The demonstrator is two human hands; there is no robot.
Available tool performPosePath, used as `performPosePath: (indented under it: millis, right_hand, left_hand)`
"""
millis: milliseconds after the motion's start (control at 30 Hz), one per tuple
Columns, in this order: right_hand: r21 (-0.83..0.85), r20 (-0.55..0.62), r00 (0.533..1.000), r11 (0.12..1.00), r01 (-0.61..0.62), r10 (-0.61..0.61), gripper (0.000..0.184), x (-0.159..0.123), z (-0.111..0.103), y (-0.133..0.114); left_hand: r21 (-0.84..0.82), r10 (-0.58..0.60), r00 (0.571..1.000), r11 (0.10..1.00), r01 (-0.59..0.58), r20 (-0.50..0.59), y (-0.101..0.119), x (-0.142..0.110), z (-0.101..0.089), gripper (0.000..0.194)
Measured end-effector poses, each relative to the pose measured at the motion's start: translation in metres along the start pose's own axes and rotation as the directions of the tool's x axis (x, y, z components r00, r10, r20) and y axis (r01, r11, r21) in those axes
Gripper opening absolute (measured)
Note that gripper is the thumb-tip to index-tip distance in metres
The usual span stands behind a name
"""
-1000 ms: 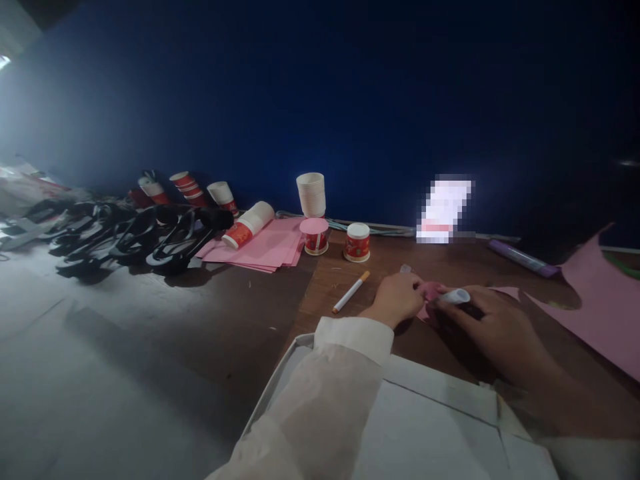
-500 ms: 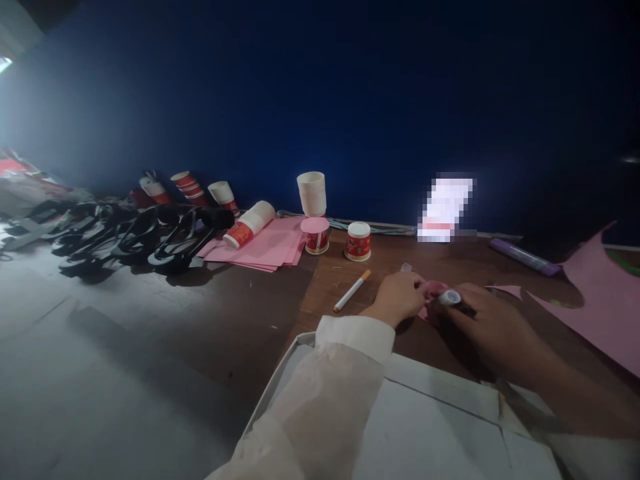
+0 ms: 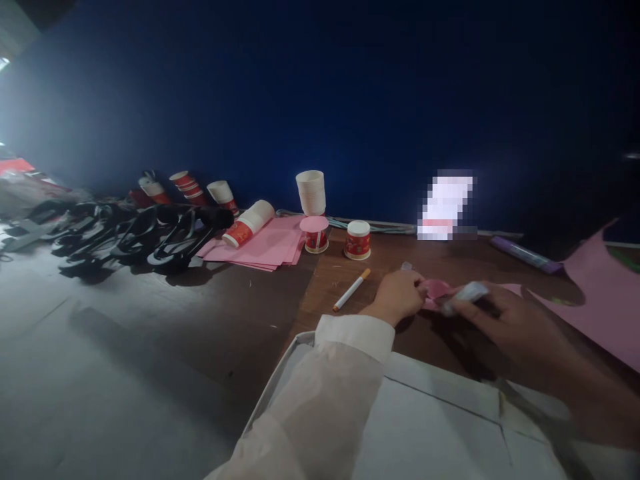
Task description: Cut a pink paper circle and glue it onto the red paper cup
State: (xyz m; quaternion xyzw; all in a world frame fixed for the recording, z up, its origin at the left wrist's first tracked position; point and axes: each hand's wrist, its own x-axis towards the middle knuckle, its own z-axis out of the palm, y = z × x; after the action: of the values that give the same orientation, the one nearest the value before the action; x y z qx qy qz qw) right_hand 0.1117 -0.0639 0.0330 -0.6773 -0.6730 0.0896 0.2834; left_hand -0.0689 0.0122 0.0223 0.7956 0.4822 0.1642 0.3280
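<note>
My left hand (image 3: 399, 295) is closed, its fingertips pinching a small piece of pink paper (image 3: 436, 289) against the brown table. Just right of it, my right hand (image 3: 505, 317) grips a whitish tube that looks like a glue stick (image 3: 467, 297), blurred and tilted over the paper's right edge. A small clear cap (image 3: 406, 267) lies behind my left fingers. To the left is a white marker with orange ends (image 3: 351, 291). Two upturned red paper cups stand behind: one bare on top (image 3: 358, 241), the other topped by a pink paper disc (image 3: 314, 225).
A large cut pink sheet (image 3: 607, 300) and a purple tube (image 3: 526, 255) lie at right. Pink sheets (image 3: 280, 243) bear a lying cup stack (image 3: 249, 223). Black straps or goggles (image 3: 145, 240) crowd the left. A blurred-out bright screen (image 3: 447, 207) leans on the blue partition (image 3: 320, 87).
My right hand has shifted slightly right, and the glue stick has swung from pointing toward me to lying more sideways. My left hand holds the pink paper in place.
</note>
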Motion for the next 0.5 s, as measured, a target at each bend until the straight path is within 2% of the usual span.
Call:
performPosePath:
  millis: [100, 200, 400, 467, 500]
  right_hand:
    - [0.114, -0.036, 0.995, 0.99, -0.084, 0.089, 0.042, 0.001, -0.004, -0.002]
    - [0.106, -0.012, 0.997, 0.992, -0.071, 0.072, 0.039, 0.0, -0.001, -0.003]
    - [0.071, 0.161, 0.985, 0.995, -0.074, 0.062, 0.044, -0.002, 0.011, -0.002]
    - [0.054, 0.215, 0.976, 0.998, -0.04, 0.028, 0.044, -0.001, 0.012, -0.001]
    - [0.039, 0.205, 0.979, 0.999, -0.01, 0.002, 0.042, -0.001, 0.012, 0.0]
  left_hand:
    - [-0.014, 0.003, 1.0, 1.0, -0.003, 0.009, -0.001, 0.0, 0.0, 0.03]
    - [-0.001, 0.011, 1.0, 1.0, -0.011, -0.001, -0.001, 0.001, 0.0, 0.028]
    - [-0.019, -0.002, 1.0, 1.0, 0.002, -0.003, -0.004, 0.005, 0.004, 0.026]
    - [-0.022, 0.008, 1.0, 1.0, -0.008, -0.014, -0.006, 0.006, 0.006, 0.028]
    - [-0.021, 0.012, 1.0, 1.0, -0.013, -0.015, -0.007, 0.007, 0.006, 0.028]
